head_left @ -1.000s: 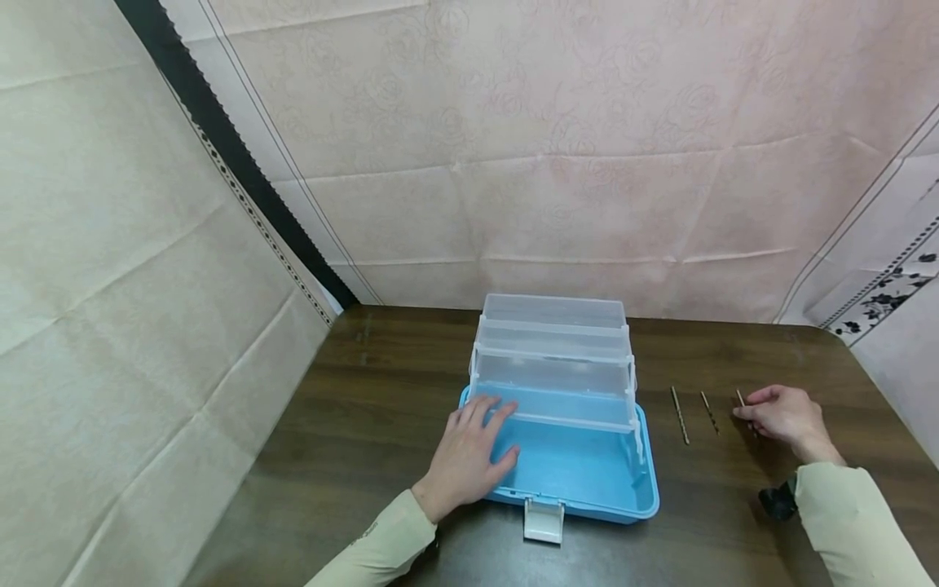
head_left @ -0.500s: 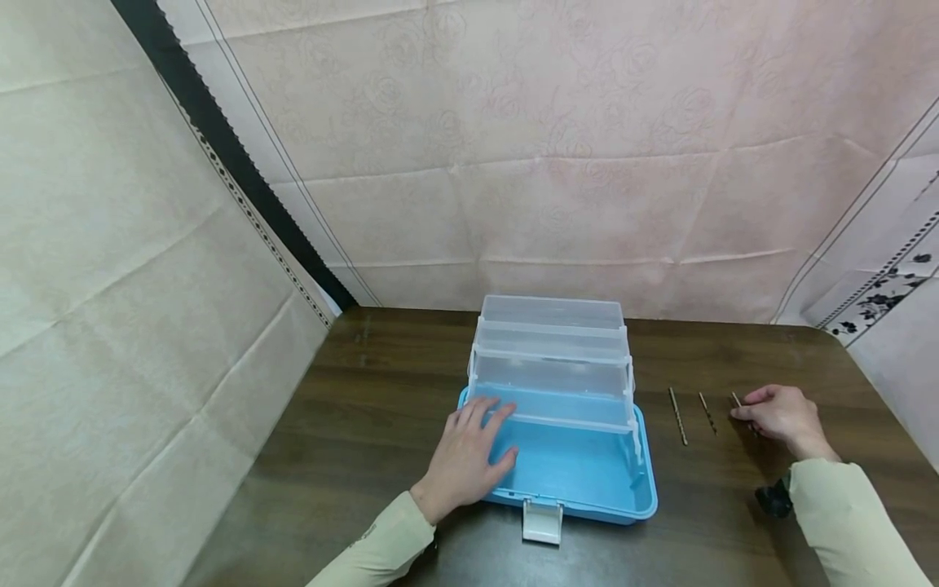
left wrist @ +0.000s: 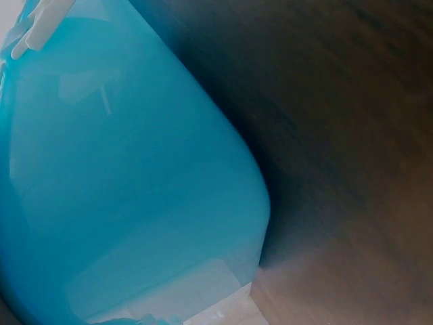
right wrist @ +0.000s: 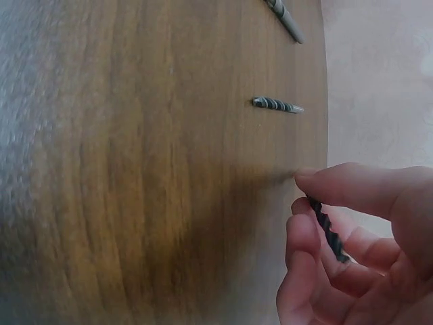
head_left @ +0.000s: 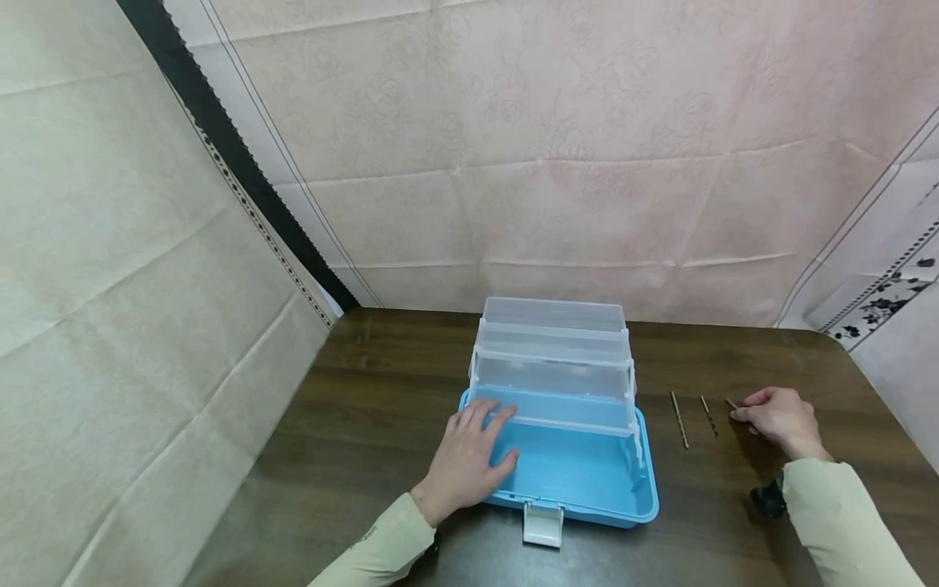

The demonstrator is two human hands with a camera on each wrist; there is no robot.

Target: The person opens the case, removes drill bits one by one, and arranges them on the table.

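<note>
My right hand [head_left: 779,420] pinches a thin drill bit [right wrist: 328,232] between thumb and fingertips, over the right part of the table. In the right wrist view the bit's dark fluted end points back towards the palm. Left of this hand lie a short drill bit [head_left: 709,416] and a longer one [head_left: 679,420], side by side and apart. My left hand [head_left: 464,461] rests over the left rim of a blue toolbox [head_left: 572,481], fingers spread and relaxed. Clear folding trays [head_left: 553,342] stand raised at the toolbox's back.
A white latch [head_left: 543,524] hangs down at the toolbox's front. Everything stands on a dark wooden table [head_left: 352,424]. Patterned cloth [head_left: 557,163] hangs behind the table's far edge, and more cloth covers the left side. The left wrist view shows the toolbox's blue outer wall [left wrist: 155,156].
The pinched drill bit has tilted, its visible end swinging left and lower in the head view. My right hand has shifted slightly left. The left hand and toolbox have stayed put.
</note>
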